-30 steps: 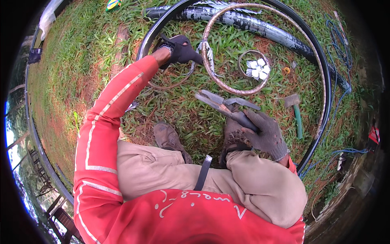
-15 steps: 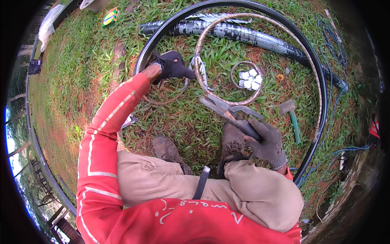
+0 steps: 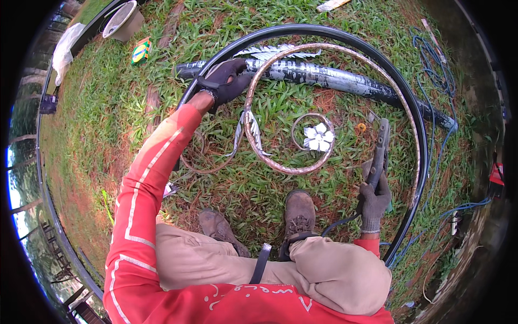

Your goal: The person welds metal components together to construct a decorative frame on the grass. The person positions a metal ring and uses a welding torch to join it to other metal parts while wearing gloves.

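Grass (image 3: 108,119) flanks the black hoop (image 3: 423,140) at nine o'clock. Left hand (image 3: 224,82), eleven: grip indeterminable. Right hand (image 3: 376,200), four: clasping a clamp (image 3: 381,148).

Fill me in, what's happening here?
The black-gloved left hand is at a black curved bar; whether it grips is unclear. The grey-brown-gloved right hand holds a grey, black-handled clamp-like tool, pointing forward. A bronze-coloured metal scroll lies on green grass inside the bar's curve, with a white flower-shaped ornament within it.
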`<state>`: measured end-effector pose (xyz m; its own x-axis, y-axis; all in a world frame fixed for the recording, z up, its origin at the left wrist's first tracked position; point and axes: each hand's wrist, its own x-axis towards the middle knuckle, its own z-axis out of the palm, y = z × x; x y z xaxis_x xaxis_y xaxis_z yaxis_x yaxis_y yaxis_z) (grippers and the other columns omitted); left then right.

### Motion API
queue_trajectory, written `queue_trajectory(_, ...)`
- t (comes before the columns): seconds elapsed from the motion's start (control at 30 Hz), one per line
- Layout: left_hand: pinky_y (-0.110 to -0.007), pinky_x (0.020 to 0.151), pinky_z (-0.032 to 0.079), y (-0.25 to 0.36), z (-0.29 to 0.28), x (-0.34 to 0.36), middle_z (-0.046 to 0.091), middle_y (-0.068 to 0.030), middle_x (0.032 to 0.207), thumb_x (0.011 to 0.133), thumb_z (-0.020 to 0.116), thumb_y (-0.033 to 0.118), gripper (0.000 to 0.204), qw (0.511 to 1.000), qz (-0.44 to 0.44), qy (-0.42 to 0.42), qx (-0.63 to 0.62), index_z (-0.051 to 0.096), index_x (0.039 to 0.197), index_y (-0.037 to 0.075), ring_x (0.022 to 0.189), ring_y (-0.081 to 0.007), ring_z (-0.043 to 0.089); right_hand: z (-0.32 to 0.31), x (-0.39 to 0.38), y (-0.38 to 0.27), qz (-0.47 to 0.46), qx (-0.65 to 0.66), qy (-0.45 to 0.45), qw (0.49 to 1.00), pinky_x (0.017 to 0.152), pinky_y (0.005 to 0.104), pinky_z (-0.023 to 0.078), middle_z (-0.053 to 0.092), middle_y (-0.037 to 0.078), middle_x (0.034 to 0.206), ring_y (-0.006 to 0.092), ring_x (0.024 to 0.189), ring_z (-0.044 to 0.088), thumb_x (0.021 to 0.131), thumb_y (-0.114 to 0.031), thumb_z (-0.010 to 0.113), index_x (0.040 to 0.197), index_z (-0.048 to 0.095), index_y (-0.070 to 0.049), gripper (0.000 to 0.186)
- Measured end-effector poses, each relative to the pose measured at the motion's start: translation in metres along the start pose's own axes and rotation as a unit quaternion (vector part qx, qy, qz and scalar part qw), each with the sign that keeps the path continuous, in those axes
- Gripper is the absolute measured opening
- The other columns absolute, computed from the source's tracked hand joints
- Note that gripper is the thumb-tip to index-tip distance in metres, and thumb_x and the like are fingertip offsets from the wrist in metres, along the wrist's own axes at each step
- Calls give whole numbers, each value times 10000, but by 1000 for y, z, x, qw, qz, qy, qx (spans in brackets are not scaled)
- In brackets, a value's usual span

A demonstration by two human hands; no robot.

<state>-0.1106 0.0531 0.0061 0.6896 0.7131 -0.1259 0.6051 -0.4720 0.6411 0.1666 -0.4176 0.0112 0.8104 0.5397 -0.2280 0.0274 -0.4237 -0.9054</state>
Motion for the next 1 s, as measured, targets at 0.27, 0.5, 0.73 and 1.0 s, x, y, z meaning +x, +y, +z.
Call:
queue_trajectory(0.27, -487, 1040, 546, -32, 44, 131, 773, -260, 1259, 982, 619, 339, 497, 993, -34, -46, 104, 740, 1350, 28, 1199, -413, 730, 6, 11, 13, 147, 71, 2, 987, 512, 319, 520, 675, 58, 743, 171, 547, 637, 893, -61, 741, 1333, 691, 44, 455)
queue_trajectory(0.5, -447, 930, 575, -56, 66, 169, 809, -225, 1178, 1004, 639, 445, 548, 987, -63, -115, 94, 754, 1348, 34, 1042, -343, 776, 1, 20, 46, 232, 95, -54, 966, 512, 344, 600, 673, 66, 813, 194, 600, 674, 901, -67, 721, 1218, 655, 0, 331)
queue_trajectory(0.73, -481, 907, 577, -33, 59, 162, 797, -248, 1072, 965, 665, 414, 492, 983, -75, -85, 148, 804, 1209, 10, 1002, -376, 774, 12, 28, 59, 252, 99, -52, 961, 501, 346, 598, 676, 64, 813, 192, 602, 676, 905, -88, 712, 1092, 638, -27, 210)
queue_trajectory(1.0, -509, 868, 562, -21, 55, 136, 769, -231, 1001, 1008, 624, 277, 323, 994, 0, 2, 106, 760, 1131, 10, 959, -408, 760, -11, 39, 41, 180, -142, -143, 963, 589, 382, 574, 721, 123, 781, 238, 656, 725, 971, -257, 757, 1176, 736, 5, 334)
